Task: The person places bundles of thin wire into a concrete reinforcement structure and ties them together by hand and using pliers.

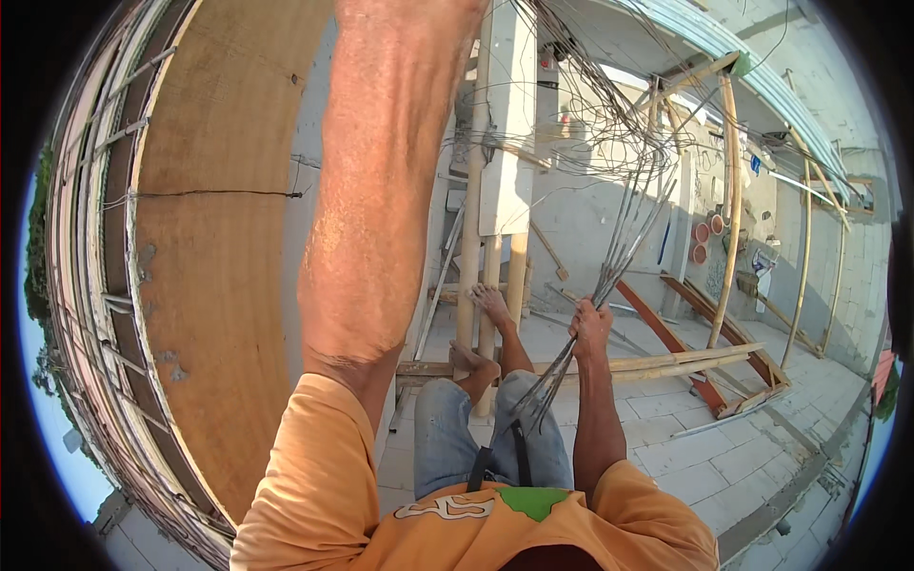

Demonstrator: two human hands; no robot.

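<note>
Pale jointed flooring (705, 466) spreads below in the head view, bare feet (490, 306) seemingly braced on bamboo poles (518, 271) for balance. The right hand (590, 325) is closed around thin metal rods (606, 276), probably keeping them bundled below tangled wire (609, 143); the left hand is out of frame, its grip impossible to tell.

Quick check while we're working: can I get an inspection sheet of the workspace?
Surface: bare feet at bamboo poles; exact footing unclear.
Things in hand: bundle of thin rods, fanned upward.
Clutter: tangled wires ahead; reddish-brown frame at right.
Hands: right hand closed around the bundle; left hand out of view, its arm reaching past the top edge.
Cables: thin dark line, cable or wire, cannot tell.
Surroundings: brown panel at left.
</note>
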